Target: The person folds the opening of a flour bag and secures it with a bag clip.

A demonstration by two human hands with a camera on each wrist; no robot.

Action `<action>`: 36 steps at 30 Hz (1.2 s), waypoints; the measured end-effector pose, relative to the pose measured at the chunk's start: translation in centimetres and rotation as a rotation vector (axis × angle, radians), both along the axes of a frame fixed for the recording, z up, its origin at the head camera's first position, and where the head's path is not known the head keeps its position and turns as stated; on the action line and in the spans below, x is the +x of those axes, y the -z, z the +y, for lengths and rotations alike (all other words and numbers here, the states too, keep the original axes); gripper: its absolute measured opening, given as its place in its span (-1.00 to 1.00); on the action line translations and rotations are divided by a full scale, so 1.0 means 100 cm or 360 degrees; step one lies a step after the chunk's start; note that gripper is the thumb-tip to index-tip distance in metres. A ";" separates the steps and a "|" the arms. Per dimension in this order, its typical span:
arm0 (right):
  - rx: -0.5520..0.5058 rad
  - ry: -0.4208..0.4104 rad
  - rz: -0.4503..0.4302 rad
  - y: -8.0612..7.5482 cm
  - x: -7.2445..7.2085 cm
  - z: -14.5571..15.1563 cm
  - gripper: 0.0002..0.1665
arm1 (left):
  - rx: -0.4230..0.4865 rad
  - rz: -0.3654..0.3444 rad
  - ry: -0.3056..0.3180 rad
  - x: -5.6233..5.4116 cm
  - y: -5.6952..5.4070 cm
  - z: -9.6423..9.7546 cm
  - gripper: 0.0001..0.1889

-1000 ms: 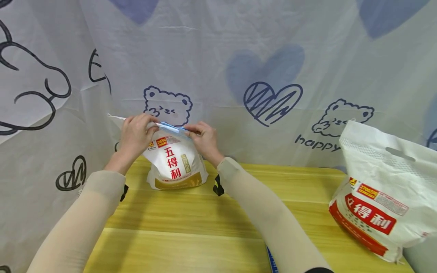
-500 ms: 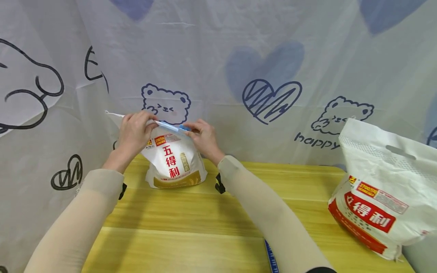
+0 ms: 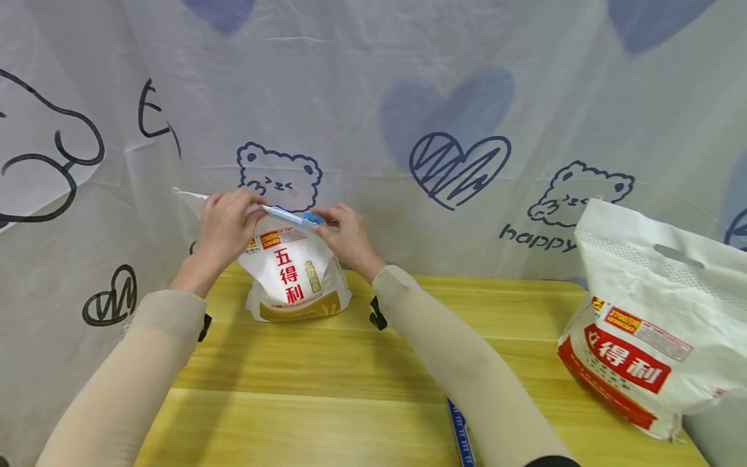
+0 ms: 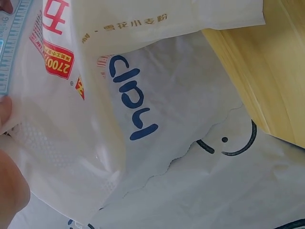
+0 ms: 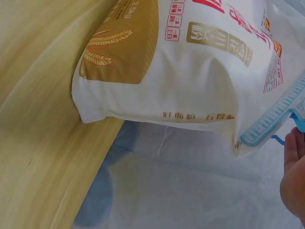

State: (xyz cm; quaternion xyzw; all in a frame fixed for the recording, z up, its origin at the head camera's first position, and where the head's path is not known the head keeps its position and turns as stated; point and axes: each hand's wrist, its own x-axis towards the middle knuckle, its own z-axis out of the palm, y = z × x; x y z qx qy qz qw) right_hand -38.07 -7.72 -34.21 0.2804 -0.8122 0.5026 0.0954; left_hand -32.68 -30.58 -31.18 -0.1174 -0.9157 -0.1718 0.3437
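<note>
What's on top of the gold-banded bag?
A pale blue clip lies along the top edge of the bag. The left hand pinches the edge beside it; the right hand holds the clip. Whatever lies directly under clip and hands is covered.

A white bag (image 5: 195, 95) slants across the view, its gold panel printed with wheat ears and "2.5kg", red characters farther up. Its base meets the wooden table (image 5: 38, 143). At right, a light blue clip (image 5: 271, 121) spans the bag's upper part; fingers (image 5: 291, 150) touch its brighter blue end. Pale sheet (image 5: 200, 191) fills the lower part.
</note>
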 end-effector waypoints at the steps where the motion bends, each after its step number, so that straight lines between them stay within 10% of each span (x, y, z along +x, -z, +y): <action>1: 0.0011 -0.0004 0.0004 -0.001 0.001 0.002 -0.56 | -0.0007 -0.0002 -0.0001 0.001 -0.001 0.000 -0.85; 18: -0.0201 -0.0128 0.0184 -0.001 0.023 0.042 -0.43 | -0.0019 0.0242 0.0082 0.014 0.006 0.011 -0.62; 36: -0.0641 -0.0021 0.0363 0.000 0.060 0.111 -0.47 | 0.0432 0.0559 0.0244 0.035 0.028 0.070 -0.43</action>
